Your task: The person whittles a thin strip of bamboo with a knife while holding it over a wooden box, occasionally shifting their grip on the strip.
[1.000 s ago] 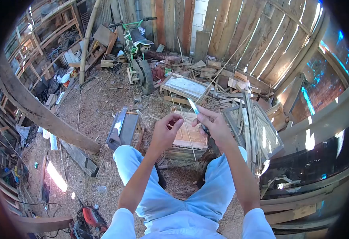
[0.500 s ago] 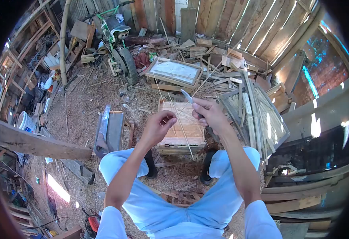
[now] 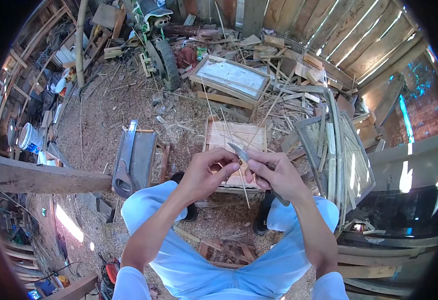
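Note:
My right hand (image 3: pixel 277 172) is wrapped round a knife (image 3: pixel 237 151), its pale blade pointing up and left. Part of the handle juts out below the palm. Close beside it, my left hand (image 3: pixel 211 172) has thumb and fingers pinched together on a thin wooden strip (image 3: pixel 260 127), partly hidden by the fingers and the blade. The blade lies right at the left fingertips. Other thin strips (image 3: pixel 225 117) slant past the hands. Beneath both hands, between the knees, stands a shallow wooden box (image 3: pixel 211 132) with a light wood panel.
A handsaw (image 3: pixel 125 165) lies on a small dark-topped bench (image 3: pixel 145 150) to the left. A long beam (image 3: pixel 49 175) comes in from the left. Ahead are a framed white panel (image 3: pixel 231 77) and scrap wood (image 3: pixel 289 65). Leaning frames (image 3: pixel 349 165) stand at right; shavings cover the ground.
Both hands have come closer together and nearer to my body, and the knife blade now meets the left fingertips. The view has tilted down a little.

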`<control>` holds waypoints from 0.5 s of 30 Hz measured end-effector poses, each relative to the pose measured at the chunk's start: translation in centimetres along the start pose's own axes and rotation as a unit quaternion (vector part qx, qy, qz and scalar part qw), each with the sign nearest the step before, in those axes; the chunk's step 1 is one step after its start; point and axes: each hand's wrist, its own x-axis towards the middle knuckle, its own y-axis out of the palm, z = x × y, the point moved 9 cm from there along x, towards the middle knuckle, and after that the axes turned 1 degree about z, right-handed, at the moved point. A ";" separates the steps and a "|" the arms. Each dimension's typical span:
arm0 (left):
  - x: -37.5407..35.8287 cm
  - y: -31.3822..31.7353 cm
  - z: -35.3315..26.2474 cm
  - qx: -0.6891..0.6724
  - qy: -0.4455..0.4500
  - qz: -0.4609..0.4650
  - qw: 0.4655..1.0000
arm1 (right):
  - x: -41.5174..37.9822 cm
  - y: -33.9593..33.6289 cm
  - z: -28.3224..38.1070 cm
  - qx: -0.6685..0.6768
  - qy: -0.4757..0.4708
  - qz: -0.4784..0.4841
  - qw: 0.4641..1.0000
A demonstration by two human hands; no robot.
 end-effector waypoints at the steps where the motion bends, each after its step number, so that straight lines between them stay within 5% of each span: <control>1: 0.1 0.1 0.2 -0.010 -0.016 0.006 1.000 | -0.2 0.0 0.0 0.006 0.018 -0.004 1.000; 13: 0.2 -0.1 -0.8 0.094 -0.001 0.020 0.995 | 0.0 -1.6 0.2 0.072 0.027 -0.036 0.996; 15: 0.2 -0.1 -0.8 0.094 0.004 0.020 0.995 | -0.1 0.4 -0.6 0.080 0.044 0.045 0.995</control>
